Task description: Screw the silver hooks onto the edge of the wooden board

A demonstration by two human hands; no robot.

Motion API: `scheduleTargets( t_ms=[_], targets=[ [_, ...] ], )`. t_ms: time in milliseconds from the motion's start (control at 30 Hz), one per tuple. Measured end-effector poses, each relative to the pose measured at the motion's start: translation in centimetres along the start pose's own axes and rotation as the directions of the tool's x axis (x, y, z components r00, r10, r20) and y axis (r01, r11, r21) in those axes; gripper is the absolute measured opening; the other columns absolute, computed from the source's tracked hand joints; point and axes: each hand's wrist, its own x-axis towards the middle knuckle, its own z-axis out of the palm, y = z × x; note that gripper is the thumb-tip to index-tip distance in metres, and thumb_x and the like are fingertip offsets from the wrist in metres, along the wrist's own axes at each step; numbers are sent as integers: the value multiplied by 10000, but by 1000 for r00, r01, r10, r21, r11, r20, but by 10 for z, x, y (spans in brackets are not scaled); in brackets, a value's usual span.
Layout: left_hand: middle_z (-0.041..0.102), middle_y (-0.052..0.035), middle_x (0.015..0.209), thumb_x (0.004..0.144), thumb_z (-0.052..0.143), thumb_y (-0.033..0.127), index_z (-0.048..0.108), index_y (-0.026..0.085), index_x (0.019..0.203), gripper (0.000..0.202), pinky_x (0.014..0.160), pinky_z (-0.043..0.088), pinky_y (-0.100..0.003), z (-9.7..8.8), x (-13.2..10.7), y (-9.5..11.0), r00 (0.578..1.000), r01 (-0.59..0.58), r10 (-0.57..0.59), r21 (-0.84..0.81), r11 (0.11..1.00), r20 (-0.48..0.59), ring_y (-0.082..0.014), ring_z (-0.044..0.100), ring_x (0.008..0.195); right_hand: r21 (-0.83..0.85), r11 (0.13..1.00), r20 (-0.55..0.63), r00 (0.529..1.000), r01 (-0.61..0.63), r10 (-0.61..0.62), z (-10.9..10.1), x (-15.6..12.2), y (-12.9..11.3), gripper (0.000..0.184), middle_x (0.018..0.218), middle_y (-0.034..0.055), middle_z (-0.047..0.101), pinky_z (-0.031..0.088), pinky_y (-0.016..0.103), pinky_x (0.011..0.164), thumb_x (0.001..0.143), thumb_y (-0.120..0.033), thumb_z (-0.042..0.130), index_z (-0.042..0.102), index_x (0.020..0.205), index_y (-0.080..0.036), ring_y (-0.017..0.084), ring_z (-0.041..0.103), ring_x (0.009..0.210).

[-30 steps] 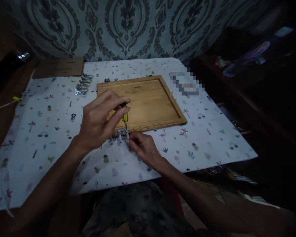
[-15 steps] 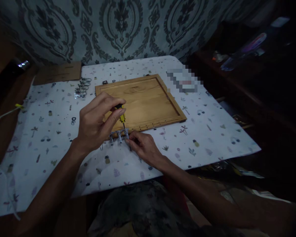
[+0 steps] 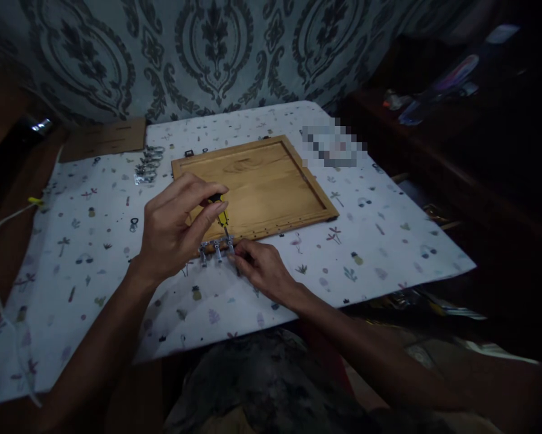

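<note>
My left hand (image 3: 173, 232) is closed round a small yellow and black screwdriver (image 3: 222, 214) held upright, its tip on a metal hook (image 3: 230, 245) at the near edge of a wooden framed board (image 3: 261, 187). Two more metal hooks (image 3: 210, 250) sit in a row just left of it on that edge. My right hand (image 3: 261, 268) rests on the patterned cloth below, its fingertips pinched against the hook under the screwdriver.
A white cloth with small prints (image 3: 94, 253) covers the table. A heap of loose metal clips (image 3: 146, 166) lies at the back left beside a brown cardboard piece (image 3: 105, 135). A white cord (image 3: 2, 220) runs along the left. Dark furniture stands to the right.
The view has drifted slightly; both hands stay at the board's near edge, the left still on the screwdriver, the right still at the hook.
</note>
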Motion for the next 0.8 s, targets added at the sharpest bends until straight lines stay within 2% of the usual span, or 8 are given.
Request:
scheduleTargets(
  t_ms=[200, 400, 633, 800],
  targets=[
    [720, -27, 929, 964, 641, 199, 720, 229, 1093, 154, 769, 566, -295, -1, 0, 0, 1000, -17, 17, 13, 1000, -4, -150, 670, 819, 0, 1000, 12, 1000, -15, 15, -2, -1, -2, 185, 655, -13, 602, 359, 269, 610, 927, -294, 573, 566, 764, -206, 131, 499, 594],
    [690, -19, 870, 898, 758, 321, 741, 248, 1038, 159, 732, 570, -304, 2, -3, -1, 998, -12, 17, 77, 997, -58, -166, 672, 804, -1, 1000, 9, 1000, 2, -2, -2, 0, -2, 213, 649, -16, 588, 351, 265, 598, 933, -312, 570, 551, 747, -210, 133, 512, 597],
    [750, -15, 904, 940, 698, 282, 746, 260, 1079, 148, 768, 587, -311, 0, 0, 1, 1000, -1, 1, 54, 999, -3, -166, 693, 819, -8, 1000, 1, 1000, 17, -17, -2, 0, -2, 203, 636, -24, 579, 337, 257, 593, 933, -294, 569, 554, 747, -213, 124, 468, 570],
    [772, -18, 1016, 944, 686, 260, 724, 258, 1136, 196, 784, 598, -288, -4, 0, -2, 998, 43, -44, 18, 999, 42, -151, 703, 820, 16, 1000, -4, 1000, 16, -16, -2, 0, -2, 186, 652, -19, 579, 343, 260, 600, 925, -296, 563, 555, 760, -212, 130, 477, 582]
  ],
)
